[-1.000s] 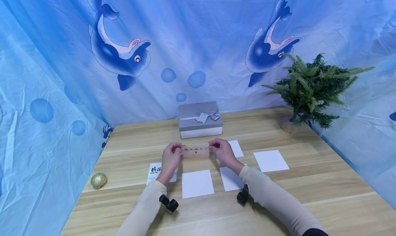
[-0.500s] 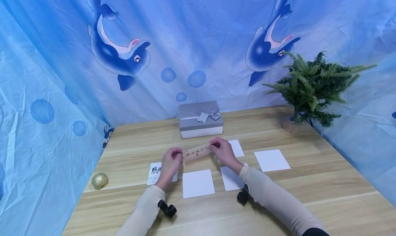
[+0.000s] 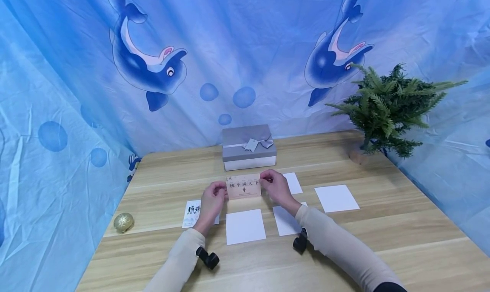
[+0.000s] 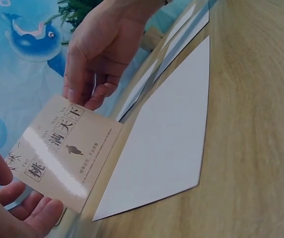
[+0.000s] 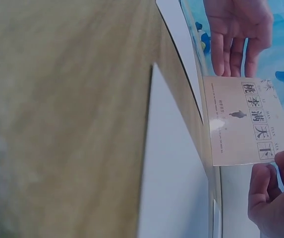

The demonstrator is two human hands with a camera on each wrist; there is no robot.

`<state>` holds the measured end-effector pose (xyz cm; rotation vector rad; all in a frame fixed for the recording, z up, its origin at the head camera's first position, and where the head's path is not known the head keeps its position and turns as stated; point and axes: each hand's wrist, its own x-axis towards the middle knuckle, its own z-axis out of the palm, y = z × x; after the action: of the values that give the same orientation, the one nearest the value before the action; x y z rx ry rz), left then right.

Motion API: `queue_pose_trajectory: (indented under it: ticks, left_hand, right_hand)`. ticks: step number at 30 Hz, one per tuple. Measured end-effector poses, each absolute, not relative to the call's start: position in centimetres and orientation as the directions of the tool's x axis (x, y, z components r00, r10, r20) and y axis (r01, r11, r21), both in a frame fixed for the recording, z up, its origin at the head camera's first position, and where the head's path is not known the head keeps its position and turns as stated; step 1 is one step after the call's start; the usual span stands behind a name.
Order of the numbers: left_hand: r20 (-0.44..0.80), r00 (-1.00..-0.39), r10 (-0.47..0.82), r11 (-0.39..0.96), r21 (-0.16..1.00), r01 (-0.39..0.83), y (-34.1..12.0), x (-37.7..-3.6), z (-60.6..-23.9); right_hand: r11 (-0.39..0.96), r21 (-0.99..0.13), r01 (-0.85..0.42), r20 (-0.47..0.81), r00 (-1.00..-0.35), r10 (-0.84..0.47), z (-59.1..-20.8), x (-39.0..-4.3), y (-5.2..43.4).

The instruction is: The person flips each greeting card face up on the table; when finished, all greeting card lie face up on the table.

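A beige card printed with Chinese characters (image 3: 243,187) stands tilted above the table, its printed face toward me. My right hand (image 3: 276,189) pinches its upper right corner between thumb and fingers, as the right wrist view shows. At the left edge is my left hand (image 3: 212,200); in the right wrist view its fingers (image 5: 237,52) are fairly straight with tips at the card's edge, and no clear pinch shows. Under my left forearm lies a white card with black brush characters (image 3: 190,215), partly hidden. A plain white card (image 3: 245,227) lies in front of the held one.
More white cards lie to the right, one in full view (image 3: 337,198) and two partly behind my right arm. A grey gift box with a bow (image 3: 249,147) stands behind my hands. At the left is a gold ball (image 3: 123,222); at the back right, a small fir tree (image 3: 390,113).
The held card dipped at its left end half a second ago and is now level, showing more of its face. My left hand has moved slightly down; the right stays nearly still.
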<state>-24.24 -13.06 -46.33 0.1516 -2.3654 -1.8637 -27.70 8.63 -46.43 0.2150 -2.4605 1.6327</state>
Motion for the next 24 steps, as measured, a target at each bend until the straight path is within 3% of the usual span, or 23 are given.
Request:
queue_pose_trajectory:
  ticks: [14, 24]
  left_hand:
    - [0.037, -0.989, -0.145, 0.389, 0.921, -0.022, -13.16, -24.67, -46.63]
    - [0.027, -0.987, -0.156, 0.376, 0.926, -0.034, -13.12, -24.55, -46.45]
  right_hand:
    - [0.366, -0.909, -0.199, 0.212, -0.977, -0.004, -46.19, -27.38, 8.68]
    - [0.291, -0.938, -0.187, 0.187, -0.982, -0.027, -46.12, -27.20, 8.68]
